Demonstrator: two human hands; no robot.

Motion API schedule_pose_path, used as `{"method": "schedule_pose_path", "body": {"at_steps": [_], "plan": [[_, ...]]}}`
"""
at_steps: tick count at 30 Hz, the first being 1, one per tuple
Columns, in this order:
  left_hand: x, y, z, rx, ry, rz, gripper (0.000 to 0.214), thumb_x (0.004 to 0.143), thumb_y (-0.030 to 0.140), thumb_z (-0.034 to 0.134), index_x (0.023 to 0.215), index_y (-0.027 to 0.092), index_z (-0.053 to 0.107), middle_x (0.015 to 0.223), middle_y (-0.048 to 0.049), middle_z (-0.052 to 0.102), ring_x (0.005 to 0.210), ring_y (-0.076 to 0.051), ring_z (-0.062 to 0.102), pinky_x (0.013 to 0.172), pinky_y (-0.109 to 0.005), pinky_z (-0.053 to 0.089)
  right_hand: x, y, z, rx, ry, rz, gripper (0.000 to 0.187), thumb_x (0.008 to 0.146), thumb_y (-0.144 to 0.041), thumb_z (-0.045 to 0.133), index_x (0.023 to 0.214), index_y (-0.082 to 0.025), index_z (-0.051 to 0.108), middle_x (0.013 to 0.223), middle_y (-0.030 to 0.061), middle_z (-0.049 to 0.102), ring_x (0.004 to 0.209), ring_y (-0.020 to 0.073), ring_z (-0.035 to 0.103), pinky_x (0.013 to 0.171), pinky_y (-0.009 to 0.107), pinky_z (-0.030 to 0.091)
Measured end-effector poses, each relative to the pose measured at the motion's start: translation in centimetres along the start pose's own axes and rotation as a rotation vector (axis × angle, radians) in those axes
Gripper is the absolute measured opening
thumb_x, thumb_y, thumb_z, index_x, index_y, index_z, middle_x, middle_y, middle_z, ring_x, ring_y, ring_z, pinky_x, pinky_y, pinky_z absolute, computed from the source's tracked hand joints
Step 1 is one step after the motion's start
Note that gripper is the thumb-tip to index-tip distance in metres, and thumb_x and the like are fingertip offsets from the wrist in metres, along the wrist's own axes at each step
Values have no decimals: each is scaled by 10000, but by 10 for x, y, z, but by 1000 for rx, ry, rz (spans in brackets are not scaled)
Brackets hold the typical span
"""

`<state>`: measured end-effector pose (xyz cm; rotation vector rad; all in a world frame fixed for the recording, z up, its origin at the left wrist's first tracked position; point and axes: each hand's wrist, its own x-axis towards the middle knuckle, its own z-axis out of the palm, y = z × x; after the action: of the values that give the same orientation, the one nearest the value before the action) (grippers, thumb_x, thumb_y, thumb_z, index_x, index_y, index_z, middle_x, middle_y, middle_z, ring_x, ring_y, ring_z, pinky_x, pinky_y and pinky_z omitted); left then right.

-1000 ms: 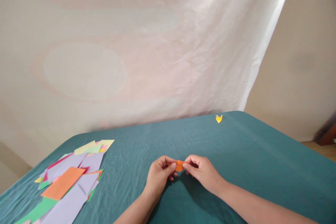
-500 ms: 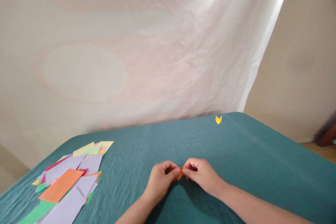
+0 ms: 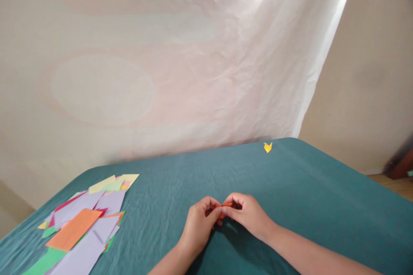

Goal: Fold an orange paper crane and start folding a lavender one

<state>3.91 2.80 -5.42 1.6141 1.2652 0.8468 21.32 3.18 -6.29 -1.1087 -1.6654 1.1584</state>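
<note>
A small folded piece of orange paper [image 3: 227, 204] is pinched between my two hands, just above the green cloth. My left hand [image 3: 200, 220] grips its left side with thumb and fingers. From the right, my right hand [image 3: 247, 213] pinches it too, its thumb close to the left thumb. Most of the paper is hidden behind the fingers, so its exact shape does not show. Far back on the table lies a small yellow folded paper bird [image 3: 267, 148], apart from both hands.
A loose pile of coloured paper sheets [image 3: 87, 247] spreads over the left side of the table, with an orange sheet [image 3: 74, 229] on top. Green cloth [image 3: 161, 189] covers the table. A pale sheet [image 3: 193, 73] hangs behind its far edge.
My right thumb has moved left against the left one, and the fingers have shifted on the orange paper. A strip of it now shows above my right thumb.
</note>
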Motion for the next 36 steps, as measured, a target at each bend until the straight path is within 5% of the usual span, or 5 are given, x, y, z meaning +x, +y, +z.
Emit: {"method": "schedule_pose_path", "body": {"at_steps": [6, 17, 24, 31, 36], "plan": [[-5, 6, 2, 95, 12, 71, 154, 832, 288, 542, 762, 166, 604, 620, -2, 639, 572, -130, 572, 552, -208, 400, 1, 3, -1, -89, 13, -63, 185, 865, -306, 588, 765, -168, 661, 701, 7, 678, 653, 134, 583, 605, 212, 412], [1, 0, -2, -30, 8, -28, 129, 797, 272, 563, 795, 151, 609, 613, -16, 661, 542, -139, 615, 509, -208, 413, 2, 8, -3, -282, 76, -167, 187, 899, -266, 539, 758, -186, 630, 651, -20, 624, 605, 120, 562, 587, 212, 378], [4, -3, -5, -157, 45, -45, 164, 770, 311, 619, 786, 151, 587, 582, -4, 652, 525, -138, 616, 509, -216, 429, 2, 8, -7, -248, 147, -103, 207, 906, -307, 517, 762, -198, 619, 656, -10, 613, 602, 136, 560, 576, 229, 390], [8, -6, -5, -552, -66, -111, 331, 750, 402, 692, 892, 169, 504, 697, -16, 675, 639, -150, 658, 597, -240, 493, -2, 0, -5, -90, 2, -87, 198, 886, -363, 556, 840, -189, 638, 744, 4, 667, 665, 141, 589, 607, 227, 417], [7, -5, -1, -556, -78, -136, 336, 773, 444, 663, 879, 157, 524, 728, -36, 677, 641, -150, 640, 622, -274, 518, -3, -5, -3, -134, -2, -97, 129, 844, -311, 610, 844, -185, 639, 767, 5, 675, 683, 143, 581, 621, 229, 415]]}}
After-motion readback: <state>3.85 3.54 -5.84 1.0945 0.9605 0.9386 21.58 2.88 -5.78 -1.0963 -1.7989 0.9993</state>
